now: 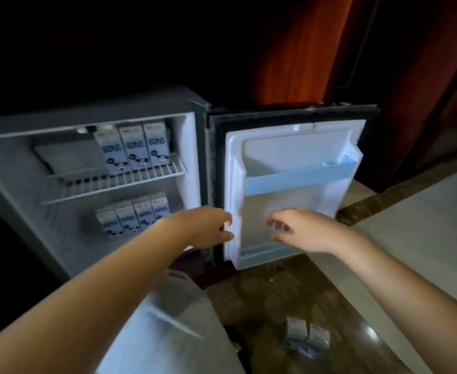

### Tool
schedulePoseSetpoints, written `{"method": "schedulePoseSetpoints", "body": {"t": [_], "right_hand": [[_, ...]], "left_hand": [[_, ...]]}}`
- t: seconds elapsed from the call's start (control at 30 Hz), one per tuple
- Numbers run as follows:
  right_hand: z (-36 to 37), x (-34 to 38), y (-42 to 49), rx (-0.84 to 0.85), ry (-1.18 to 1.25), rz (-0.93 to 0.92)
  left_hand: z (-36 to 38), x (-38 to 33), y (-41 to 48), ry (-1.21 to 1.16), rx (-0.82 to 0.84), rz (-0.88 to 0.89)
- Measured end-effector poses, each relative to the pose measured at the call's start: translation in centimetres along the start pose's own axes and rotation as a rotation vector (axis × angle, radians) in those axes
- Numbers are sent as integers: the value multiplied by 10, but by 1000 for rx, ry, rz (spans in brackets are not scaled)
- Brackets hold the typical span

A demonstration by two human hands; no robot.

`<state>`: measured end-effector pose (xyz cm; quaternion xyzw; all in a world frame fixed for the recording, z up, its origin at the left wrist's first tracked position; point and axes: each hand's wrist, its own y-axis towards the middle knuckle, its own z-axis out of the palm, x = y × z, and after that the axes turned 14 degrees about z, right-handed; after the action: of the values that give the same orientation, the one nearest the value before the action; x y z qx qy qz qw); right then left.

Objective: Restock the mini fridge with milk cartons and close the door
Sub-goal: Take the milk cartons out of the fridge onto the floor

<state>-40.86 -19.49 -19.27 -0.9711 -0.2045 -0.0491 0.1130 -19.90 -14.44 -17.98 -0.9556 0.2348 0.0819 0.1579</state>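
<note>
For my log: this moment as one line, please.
white mini-fridge door: open; blue-white milk cartons: shelved; left hand: door edge; right hand: empty

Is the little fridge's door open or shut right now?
Open: the door stands wide, baring its blue shelf and the milk cartons inside.

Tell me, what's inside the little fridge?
Three milk cartons stand on the wire shelf, beside a grey box. Four more cartons stand below. The left arm covers the spot right of them.
</note>
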Motion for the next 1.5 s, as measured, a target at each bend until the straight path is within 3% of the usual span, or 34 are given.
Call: {"method": "schedulePoseSetpoints", "body": {"t": [0.33, 0.5, 0.7, 0.9, 1.1, 1.5], "right_hand": [[-68, 139, 45, -137, 199, -231], [-57, 193, 80, -78, 227, -251], [-33, 237, 125, -194, 186, -204], [-3, 249, 176, -426, 23, -186], [7, 246, 209, -647, -39, -252], [6, 254, 230, -920, 112, -342]], "left_hand": [[-36, 78, -115, -221, -356, -226], [-23, 114, -126, -381, -611, -355], [-16, 152, -108, -377, -595, -381], [-13, 186, -88, -170, -646, -517], [-20, 212, -68, -43, -850, -611], [-19, 227, -45, -30, -888, -650]]}}
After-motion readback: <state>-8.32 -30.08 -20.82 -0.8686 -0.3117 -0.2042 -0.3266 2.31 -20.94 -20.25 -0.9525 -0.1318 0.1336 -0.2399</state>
